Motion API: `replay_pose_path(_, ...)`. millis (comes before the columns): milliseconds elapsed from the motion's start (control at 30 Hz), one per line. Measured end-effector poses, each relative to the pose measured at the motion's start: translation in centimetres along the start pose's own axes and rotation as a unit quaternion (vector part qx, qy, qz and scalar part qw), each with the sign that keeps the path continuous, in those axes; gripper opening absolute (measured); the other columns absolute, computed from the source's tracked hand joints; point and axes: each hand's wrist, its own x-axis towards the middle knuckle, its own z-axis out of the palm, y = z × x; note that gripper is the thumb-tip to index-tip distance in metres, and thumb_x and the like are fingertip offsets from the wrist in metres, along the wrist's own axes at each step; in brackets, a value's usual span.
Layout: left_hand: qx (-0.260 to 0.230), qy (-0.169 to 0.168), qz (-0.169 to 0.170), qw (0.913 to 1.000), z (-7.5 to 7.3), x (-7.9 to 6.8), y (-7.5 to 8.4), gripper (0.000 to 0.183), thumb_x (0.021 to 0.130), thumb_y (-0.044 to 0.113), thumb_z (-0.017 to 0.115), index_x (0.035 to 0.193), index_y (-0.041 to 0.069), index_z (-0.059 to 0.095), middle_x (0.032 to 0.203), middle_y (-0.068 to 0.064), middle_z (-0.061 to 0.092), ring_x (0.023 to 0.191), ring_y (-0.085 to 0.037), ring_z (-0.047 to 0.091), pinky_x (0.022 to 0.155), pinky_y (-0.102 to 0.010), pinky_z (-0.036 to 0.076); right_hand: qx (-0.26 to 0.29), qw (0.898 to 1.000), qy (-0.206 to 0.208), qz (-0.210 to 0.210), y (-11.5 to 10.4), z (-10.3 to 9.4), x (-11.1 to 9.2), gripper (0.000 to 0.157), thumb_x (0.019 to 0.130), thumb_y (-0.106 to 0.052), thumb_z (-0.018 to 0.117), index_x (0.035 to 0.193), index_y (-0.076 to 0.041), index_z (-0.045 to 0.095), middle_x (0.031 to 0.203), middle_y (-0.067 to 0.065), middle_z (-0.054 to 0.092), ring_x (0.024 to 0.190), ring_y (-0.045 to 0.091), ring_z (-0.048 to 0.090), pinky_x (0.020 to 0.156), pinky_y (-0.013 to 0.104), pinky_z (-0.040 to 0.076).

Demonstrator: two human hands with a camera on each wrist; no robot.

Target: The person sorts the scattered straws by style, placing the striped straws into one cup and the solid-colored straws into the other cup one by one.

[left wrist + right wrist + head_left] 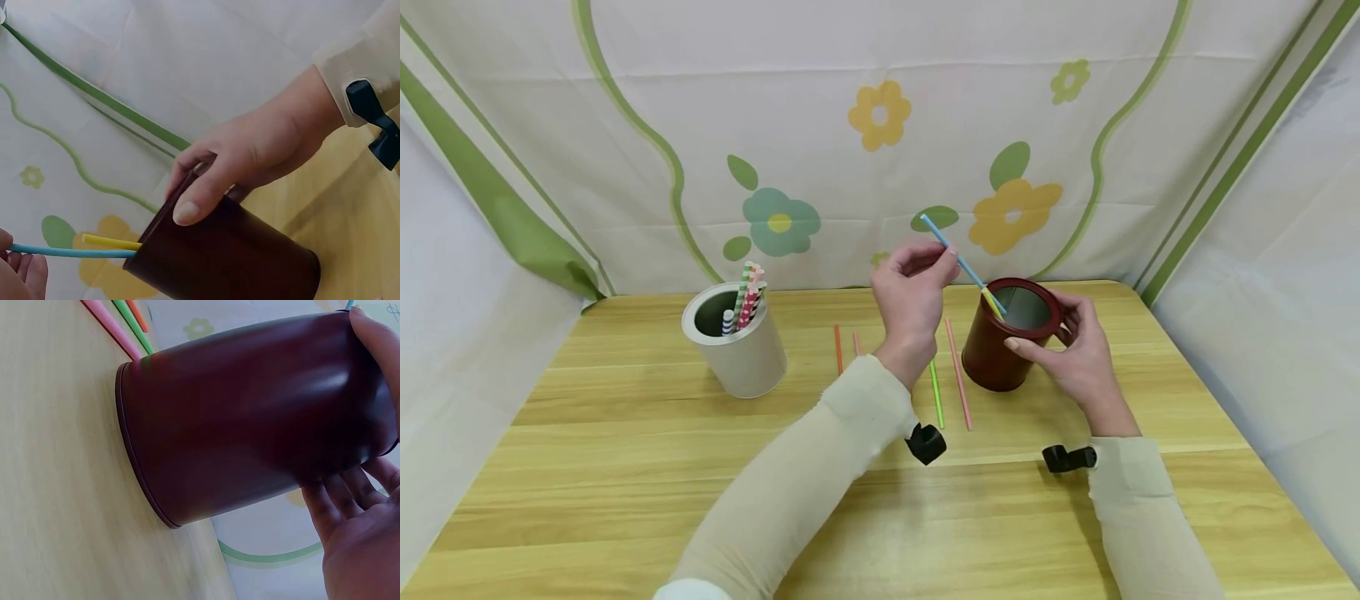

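Note:
Between thumb and fingertips my left hand [912,304] pinches a blue straw [940,236] near its upper part. The straw slants down to the right, its lower end inside the mouth of a dark red round canister [996,358]. A yellow straw [109,241] leans in the same canister, its top just past the rim. My right hand [1078,354] grips the canister's right side near the rim, thumb at the front and fingers behind. The canister stands upright on the table, its base partly seen in the right wrist view.
A white canister [748,358] with several patterned straws [748,304] stands at the left. On the wooden table [587,467] lie an orange straw [838,350], a green straw [937,396] and pink ones, partly behind my left arm. A flowered curtain [820,125] hangs behind.

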Motion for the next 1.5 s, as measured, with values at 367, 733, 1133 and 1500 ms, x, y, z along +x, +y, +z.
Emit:
replay_pose_path(367,0.040,-0.027,-0.028,0.9985,0.2,0.0,-2.4,0.012,0.090,-0.005,0.082,0.100,-0.009,0.078,0.083,-0.002,0.073,0.070,-0.008,0.072,0.083,-0.031,0.069,0.006,1.000,-0.001,-0.011,-0.1,0.1,-0.1,0.084,0.084,-0.012,0.094,0.151,-0.011,0.045,0.144,-0.004,0.057,0.129,0.004,0.054,0.104,0.008,0.047)
replay_pose_path(733,0.134,-0.056,-0.047,0.9883,-0.2,-0.2,-3.7,0.010,0.089,0.003,0.086,0.097,0.000,0.081,0.091,-0.007,0.077,0.081,-0.010,0.073,0.082,-0.027,0.067,0.006,1.000,-0.001,-0.010,-0.2,0.2,-0.3,0.083,0.084,-0.012,0.094,0.151,-0.012,0.045,0.146,-0.002,0.058,0.130,0.004,0.054,0.104,0.009,0.047)
replay_pose_path(1133,0.145,-0.064,-0.051,0.9860,-0.2,-0.5,-4.1,0.010,0.090,0.006,0.086,0.099,0.003,0.081,0.095,-0.008,0.079,0.085,-0.009,0.072,0.081,-0.024,0.065,0.010,1.000,0.000,-0.020,0.0,0.3,-0.3,0.083,0.084,-0.010,0.093,0.152,-0.012,0.044,0.145,-0.002,0.058,0.129,0.005,0.055,0.103,0.009,0.047)
replay_pose_path(1500,0.141,-0.056,-0.061,0.9866,-0.3,-0.6,-4.0,0.012,0.090,0.005,0.086,0.101,0.005,0.082,0.098,-0.007,0.079,0.084,-0.009,0.073,0.083,-0.025,0.066,0.008,1.000,0.000,-0.015,-0.2,0.2,-0.3,0.083,0.084,-0.010,0.093,0.152,-0.012,0.044,0.148,0.004,0.057,0.129,0.005,0.054,0.104,0.010,0.047)
